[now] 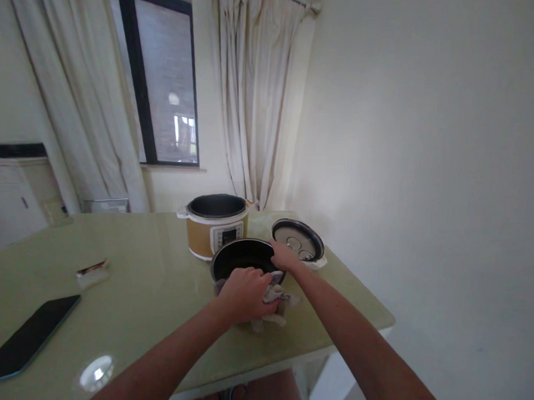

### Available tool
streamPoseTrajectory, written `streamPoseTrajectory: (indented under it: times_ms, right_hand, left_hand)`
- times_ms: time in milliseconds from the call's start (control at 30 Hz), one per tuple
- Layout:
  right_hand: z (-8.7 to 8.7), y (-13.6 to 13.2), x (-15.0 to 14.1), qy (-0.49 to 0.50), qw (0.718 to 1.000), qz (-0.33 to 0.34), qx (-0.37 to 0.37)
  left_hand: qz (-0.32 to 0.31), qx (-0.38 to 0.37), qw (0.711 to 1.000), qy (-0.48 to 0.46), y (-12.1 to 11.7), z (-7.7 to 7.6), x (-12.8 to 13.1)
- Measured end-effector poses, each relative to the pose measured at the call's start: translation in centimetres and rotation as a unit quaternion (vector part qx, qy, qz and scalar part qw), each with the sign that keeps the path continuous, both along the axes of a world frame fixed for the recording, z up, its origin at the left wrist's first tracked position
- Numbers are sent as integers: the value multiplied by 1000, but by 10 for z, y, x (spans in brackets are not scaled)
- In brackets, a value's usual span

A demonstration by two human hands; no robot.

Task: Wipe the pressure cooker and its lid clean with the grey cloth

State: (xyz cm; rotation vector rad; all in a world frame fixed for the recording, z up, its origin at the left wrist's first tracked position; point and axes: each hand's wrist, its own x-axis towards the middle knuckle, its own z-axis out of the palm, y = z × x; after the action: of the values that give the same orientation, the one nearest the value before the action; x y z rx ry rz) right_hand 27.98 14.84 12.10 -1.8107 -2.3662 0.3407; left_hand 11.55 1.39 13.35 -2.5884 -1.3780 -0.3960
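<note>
A dark round inner pot (241, 253) is tilted above the table in front of a gold and white electric pressure cooker (196, 235). My right hand (283, 256) grips the pot's right rim, fingers closed over its edge. At the pot's near side, my left hand (248, 294) is closed on a crumpled pale cloth (276, 302), pressed against the pot. Part of the cloth hangs below the hand. Behind my right hand lies the cooker's lid (297, 236), its underside facing up. The cooker stands open, with a dark interior.
A black tablet (27, 338) lies at the table's left front. Beyond it is a small packet (92, 272). The greenish tabletop (141, 283) ends on the right near a white wall (429, 173). Curtains (259, 92) and a window (166, 81) are behind.
</note>
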Motion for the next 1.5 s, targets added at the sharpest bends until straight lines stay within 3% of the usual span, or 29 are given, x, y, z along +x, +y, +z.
streamPoseTrajectory:
  times_ms: [67, 200, 367, 467, 600, 700, 800, 900, 1033, 1167, 1233, 1333, 1433, 1500]
  right_hand:
    - [2, 2, 2, 0, 1000, 31, 4]
    - [6, 9, 2, 5, 998, 64, 3]
    - [6, 13, -11, 22, 999, 45, 14]
    - [3, 6, -15, 24, 999, -19, 17]
    - [-6, -6, -8, 21, 996, -81, -16]
    - [-7, -8, 1, 16, 997, -77, -14]
    - [-3, -3, 7, 16, 999, -32, -1]
    - [3, 4, 10, 19, 1000, 18, -4]
    - [8, 9, 12, 24, 999, 42, -3]
    - [14, -1, 7, 30, 999, 19, 39]
    - [17, -17, 0, 43, 995, 11, 89]
    - [16, -54, -13, 99, 982, 64, 148]
    - [7, -90, -21, 103, 985, 85, 106]
    - [2, -104, -20, 77, 990, 71, 98]
  left_hand:
    - [-45, -5, 999, 0, 1, 1, -9]
    - [-135, -13, 991, 20, 9, 2, -58]
    - [-120, 28, 992, 26, 19, 2, -102]
    - [-102, 31, 994, 33, 19, -1, -100]
    - [-49, 29, 998, 20, 12, -4, -69]
    - [-14, 20, 1000, -1, 5, -3, -33]
    - [-34, 13, 999, -11, 5, -2, -15]
    - [-100, 4, 995, -11, 12, -3, -32]
    - [-164, 24, 986, -7, 25, -5, -80]
    - [-131, 69, 988, -50, 25, -9, -98]
    - [-98, 79, 989, -83, 22, -14, -90]
    - [-29, 93, 979, -177, 16, -25, -70]
    - [30, 113, 935, -335, 8, -39, -53]
    - [94, 135, 871, -463, 1, -48, -49]
